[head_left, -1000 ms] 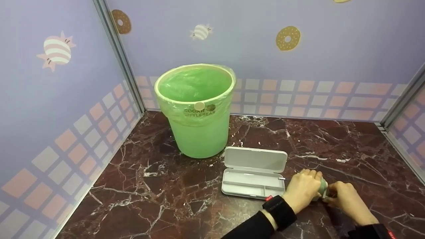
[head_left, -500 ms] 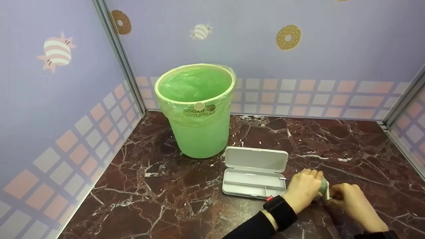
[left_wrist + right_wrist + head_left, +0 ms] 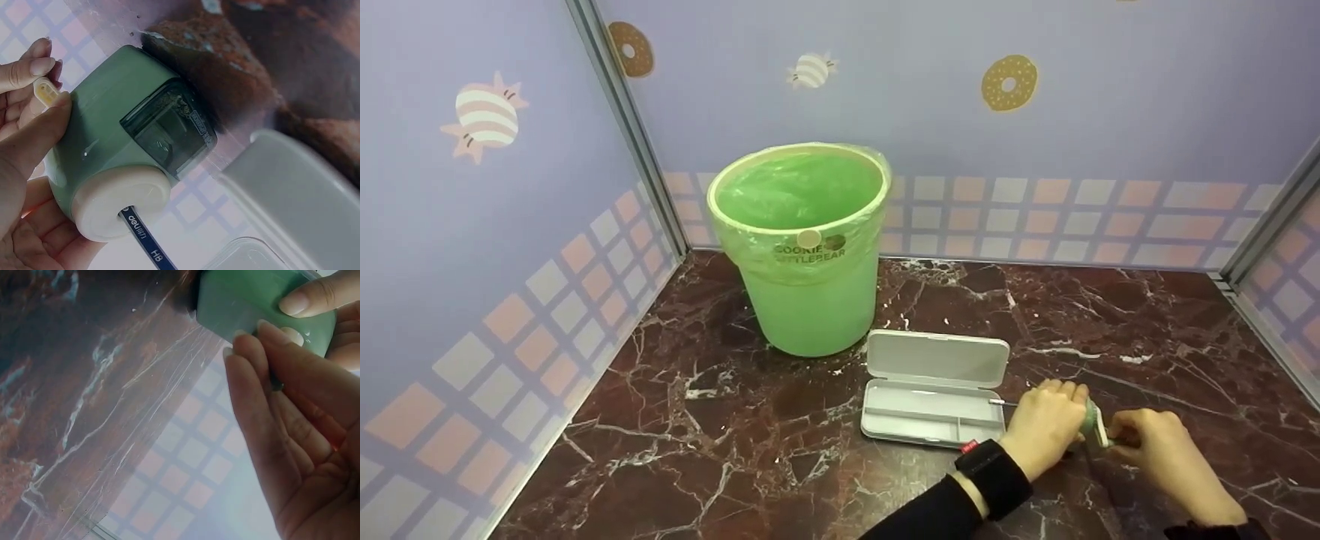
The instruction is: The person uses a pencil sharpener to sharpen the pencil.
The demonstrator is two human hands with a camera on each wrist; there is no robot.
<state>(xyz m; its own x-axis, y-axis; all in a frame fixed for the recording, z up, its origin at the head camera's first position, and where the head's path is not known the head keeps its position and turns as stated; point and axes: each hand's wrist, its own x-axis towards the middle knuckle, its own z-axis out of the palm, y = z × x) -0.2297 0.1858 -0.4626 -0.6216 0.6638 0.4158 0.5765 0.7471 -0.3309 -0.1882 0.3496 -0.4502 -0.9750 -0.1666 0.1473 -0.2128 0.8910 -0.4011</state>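
My left hand [image 3: 1046,427] grips a green pencil sharpener [image 3: 107,107], mostly hidden behind that hand in the head view. A dark blue pencil [image 3: 147,239] marked HB sticks out of the cream front ring [image 3: 93,211]. Beside the ring, the clear shavings window [image 3: 169,132] shows some bits inside. On the sharpener's other side, my right hand [image 3: 1159,457] pinches the end of the cream crank handle [image 3: 1101,429] between thumb and fingers. Part of the crank is covered by fingers in the right wrist view.
An open white pencil case [image 3: 911,427], lid raised, lies just left of the sharpener, the pencil's end reaching over it. Behind stands a green trash bin [image 3: 814,307] lined with a clear bag. Patterned panels [image 3: 922,112] enclose the dark red marble table [image 3: 780,465].
My right hand has shifted slightly right and the crank has turned into clearer view. My left hand, the sharpener and the pencil stay about where they were.
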